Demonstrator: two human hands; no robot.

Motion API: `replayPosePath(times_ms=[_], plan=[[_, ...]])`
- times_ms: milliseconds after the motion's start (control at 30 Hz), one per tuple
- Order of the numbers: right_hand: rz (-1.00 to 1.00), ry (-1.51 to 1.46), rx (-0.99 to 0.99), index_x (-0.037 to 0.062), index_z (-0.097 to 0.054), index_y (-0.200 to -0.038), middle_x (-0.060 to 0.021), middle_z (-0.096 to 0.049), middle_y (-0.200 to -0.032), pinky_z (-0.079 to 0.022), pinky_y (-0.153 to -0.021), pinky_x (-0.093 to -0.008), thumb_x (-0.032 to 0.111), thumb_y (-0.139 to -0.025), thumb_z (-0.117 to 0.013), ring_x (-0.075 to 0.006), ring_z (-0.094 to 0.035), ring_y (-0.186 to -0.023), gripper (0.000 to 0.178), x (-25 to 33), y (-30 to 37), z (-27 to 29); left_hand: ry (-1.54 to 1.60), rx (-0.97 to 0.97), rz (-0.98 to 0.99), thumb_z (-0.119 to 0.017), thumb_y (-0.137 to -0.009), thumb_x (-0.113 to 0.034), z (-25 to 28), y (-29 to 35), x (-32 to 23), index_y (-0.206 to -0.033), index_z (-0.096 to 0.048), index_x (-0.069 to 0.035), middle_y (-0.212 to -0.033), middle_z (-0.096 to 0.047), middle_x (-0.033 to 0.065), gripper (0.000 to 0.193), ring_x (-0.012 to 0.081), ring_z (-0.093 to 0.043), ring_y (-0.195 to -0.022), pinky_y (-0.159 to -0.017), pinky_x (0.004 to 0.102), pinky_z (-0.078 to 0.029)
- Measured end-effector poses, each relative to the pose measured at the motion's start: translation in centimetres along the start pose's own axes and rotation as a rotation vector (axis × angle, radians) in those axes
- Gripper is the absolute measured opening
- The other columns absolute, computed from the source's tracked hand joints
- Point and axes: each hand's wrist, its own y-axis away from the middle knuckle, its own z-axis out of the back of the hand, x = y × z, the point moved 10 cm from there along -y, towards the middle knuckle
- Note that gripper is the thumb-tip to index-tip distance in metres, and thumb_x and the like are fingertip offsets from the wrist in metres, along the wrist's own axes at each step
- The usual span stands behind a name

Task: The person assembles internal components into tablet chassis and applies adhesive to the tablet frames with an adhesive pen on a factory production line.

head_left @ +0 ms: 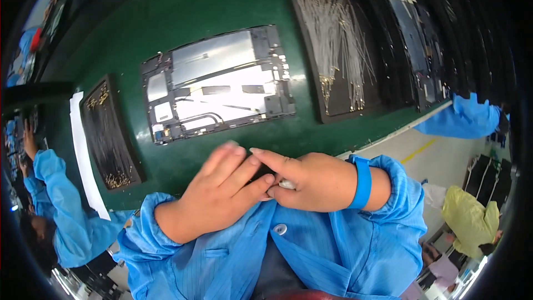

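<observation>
My left hand [219, 191] is in front of my chest, fingers stretched out and slightly blurred at the tips. Its thumb and fingertips come close to my right hand [313, 180], which wears a blue wrist strap [362, 182]. The right fingers are curled, with a small whitish thing [287, 184] showing between them; its kind is unclear. Beyond both hands, a flat tablet-like device housing [216, 86] lies on the green table [222, 153], its inner side up, showing silver plates, black cables and small parts along the edges.
A black tray [369, 86] of thin grey cables with gold-coloured ends lies right of the housing. Another tray [114, 133] holds black cables at left, beside a white paper strip [86, 155]. Stacked dark housings [413, 39] stand far right. Co-workers in blue sit on both sides.
</observation>
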Motion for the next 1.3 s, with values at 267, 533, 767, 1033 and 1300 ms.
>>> replayPosePath(times_ms=[267, 533, 767, 1033, 1300], plan=[[-0.201, -0.221, -0.280, 0.0044, -0.022, -0.127, -0.0020, -0.054, -0.070, -0.043, -0.053, -0.0219, 0.013, -0.076, -0.054, -0.0080, -0.049, -0.057, 0.061, -3.4, -2.1, 2.1, -0.036, -0.229, 0.279, -0.063, -0.063, -0.004, 1.0, 0.6, 3.5, -0.081, -0.055, -0.003, -0.078, -0.052, 0.0090, 0.020, 0.0263, -0.050, -0.076, -0.066, 0.0332, -0.043], [-0.058, -0.877, -0.827, -0.0007, -0.026, -0.123, -0.0072, -0.056, -0.084, -0.041, -0.056, -0.0209, 0.022, -0.082, -0.049, -0.0086, -0.047, -0.065, 0.052, -6.1, -3.3, 5.7, -0.229, -0.248, 0.380, -0.058, -0.067, 0.001, -0.6, 0.1, 7.3, -0.082, -0.053, -0.001, -0.082, -0.053, 0.0106, 0.016, 0.0301, -0.050, -0.083, -0.075, 0.0382, -0.039], [0.078, -0.733, -0.981, -0.0015, -0.026, -0.121, -0.0112, -0.056, -0.089, -0.042, -0.062, -0.0225, 0.029, -0.087, -0.039, -0.0094, -0.048, -0.069, 0.047, -4.9, -2.5, 6.5, -0.205, -0.205, 0.310, -0.059, -0.065, 0.001, -0.8, -0.5, 7.0, -0.082, -0.051, -0.001, -0.082, -0.052, 0.0120, 0.019, 0.0312, -0.049, -0.087, -0.074, 0.0382, -0.040], [0.348, -0.434, -1.072, 0.0017, -0.033, -0.113, -0.0105, -0.057, -0.089, -0.041, -0.062, -0.0215, 0.025, -0.086, -0.041, -0.0083, -0.049, -0.069, 0.036, -3.7, -2.0, 6.3, -0.181, -0.175, 0.263, -0.058, -0.064, 0.002, -1.0, -0.4, 6.8, -0.082, -0.050, -0.001, -0.082, -0.052, 0.0124, 0.020, 0.0313, -0.049, -0.088, -0.073, 0.0380, -0.040], [-0.132, -0.545, -0.438, -0.0001, -0.055, -0.088, -0.0080, -0.057, -0.077, -0.042, -0.062, -0.0224, 0.020, -0.077, -0.055, -0.0093, -0.050, -0.067, 0.023, -4.2, -3.8, 3.5, 0.003, -0.177, 0.404, -0.056, -0.068, -0.002, 1.1, -0.5, 6.5, -0.078, -0.051, -0.002, -0.072, -0.055, 0.0124, 0.011, 0.0266, -0.053, -0.066, -0.058, 0.0337, -0.044]])
